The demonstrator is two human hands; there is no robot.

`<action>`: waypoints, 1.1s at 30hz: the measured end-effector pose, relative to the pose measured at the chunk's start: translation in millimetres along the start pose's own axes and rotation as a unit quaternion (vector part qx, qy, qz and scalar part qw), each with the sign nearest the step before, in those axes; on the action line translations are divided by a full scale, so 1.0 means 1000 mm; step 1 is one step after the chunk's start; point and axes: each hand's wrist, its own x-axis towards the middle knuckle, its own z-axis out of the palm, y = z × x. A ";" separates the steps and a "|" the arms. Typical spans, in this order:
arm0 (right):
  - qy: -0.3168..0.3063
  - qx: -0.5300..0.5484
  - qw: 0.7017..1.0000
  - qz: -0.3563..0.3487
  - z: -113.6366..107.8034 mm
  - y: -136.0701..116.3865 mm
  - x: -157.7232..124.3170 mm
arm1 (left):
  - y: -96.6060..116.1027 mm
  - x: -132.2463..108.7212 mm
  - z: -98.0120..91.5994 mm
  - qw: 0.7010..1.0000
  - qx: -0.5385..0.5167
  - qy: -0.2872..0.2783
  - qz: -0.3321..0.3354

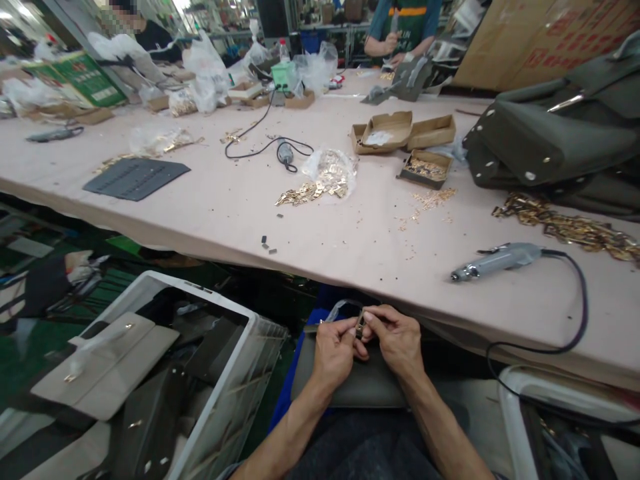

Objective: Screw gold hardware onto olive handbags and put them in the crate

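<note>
My left hand (334, 352) and my right hand (400, 339) meet above my lap, fingers pinched closed around a small gold-coloured metal fitting (360, 323). Its exact form is partly hidden by my fingertips. Beneath them a dark olive bag (350, 390) lies across my lap, and a clear plastic strip (343, 305) rises behind my left fingers. To the right on the table lies a grey electric screwdriver (495, 262), apart from both hands, with its black cord (583, 313) running off the edge.
A white crate (220, 393) of bags stands at left; another crate (507, 407) is at right. On the table (310, 233) are gold fittings (325, 180), a carton of small screws (426, 168), a chain-like metal pile (570, 227) and olive bags (555, 133). A co-worker (403, 30) stands opposite.
</note>
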 end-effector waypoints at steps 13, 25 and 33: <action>0.011 -0.036 0.998 -0.055 -0.001 0.002 -0.002 | -0.002 0.002 0.001 1.000 0.001 0.001 -0.005; 0.016 -0.054 0.996 -0.066 0.003 -0.002 -0.005 | 0.000 -0.002 -0.001 1.000 -0.016 -0.002 0.000; 0.006 -0.058 0.997 -0.058 0.003 0.000 -0.004 | 0.004 -0.002 -0.001 0.999 -0.026 -0.019 0.032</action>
